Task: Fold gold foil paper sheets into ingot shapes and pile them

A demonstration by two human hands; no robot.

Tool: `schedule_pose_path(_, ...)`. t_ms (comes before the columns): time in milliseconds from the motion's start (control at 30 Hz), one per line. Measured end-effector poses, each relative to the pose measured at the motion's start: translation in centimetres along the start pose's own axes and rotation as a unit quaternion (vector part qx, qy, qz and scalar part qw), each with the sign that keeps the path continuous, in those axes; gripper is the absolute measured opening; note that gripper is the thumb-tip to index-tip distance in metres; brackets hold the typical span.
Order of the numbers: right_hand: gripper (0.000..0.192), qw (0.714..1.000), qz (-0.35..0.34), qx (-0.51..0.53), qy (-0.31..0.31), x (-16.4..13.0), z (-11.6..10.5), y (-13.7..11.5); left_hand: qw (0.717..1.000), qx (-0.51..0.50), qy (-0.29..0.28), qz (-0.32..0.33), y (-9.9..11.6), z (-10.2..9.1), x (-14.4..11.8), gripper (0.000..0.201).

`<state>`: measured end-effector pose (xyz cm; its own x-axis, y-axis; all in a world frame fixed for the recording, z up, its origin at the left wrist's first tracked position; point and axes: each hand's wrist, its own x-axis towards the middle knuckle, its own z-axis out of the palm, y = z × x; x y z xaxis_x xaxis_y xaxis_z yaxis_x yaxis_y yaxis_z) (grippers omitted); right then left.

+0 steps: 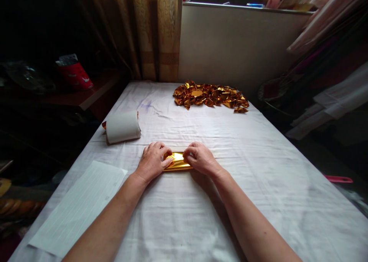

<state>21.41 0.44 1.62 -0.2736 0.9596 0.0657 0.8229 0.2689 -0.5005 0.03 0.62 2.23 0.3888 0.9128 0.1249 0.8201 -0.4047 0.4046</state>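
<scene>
A strip of shiny gold foil paper (178, 160), folded long and narrow, lies across the middle of the white-covered table (172, 216). My left hand (154, 159) is closed on its left end, thumb on top and fingers at the far side. At the other end, my right hand (200, 157) pinches the foil paper with bent fingers. Parts of both ends are hidden under my fingers. Farther back sits a heap of folded gold foil pieces (211, 95).
On the left, a curled white stack of sheets (123, 127) shows gold-orange edges. Nearer lies a lined paper sheet (80, 208). A brown side table (97, 87) bears a red container (75, 75). Behind stand a patterned curtain (169, 32) and a wall; clothes (342, 89) hang at right.
</scene>
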Motion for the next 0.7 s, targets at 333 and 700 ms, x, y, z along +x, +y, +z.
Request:
schedule_pose_path(333, 0.021, 0.983, 0.092, -0.155, 0.021, 0.1, 0.3, -3.4, 1.000, 0.008, 0.007, 0.001, 0.0, 0.3, -0.2, 0.015)
schedule_pose_path(700, 0.027, 0.989, 0.041, -0.129, 0.053, -1.8, 1.1, -3.0, 1.000, 0.005, 0.008, -0.004, 0.5, 0.1, -0.6, 0.019)
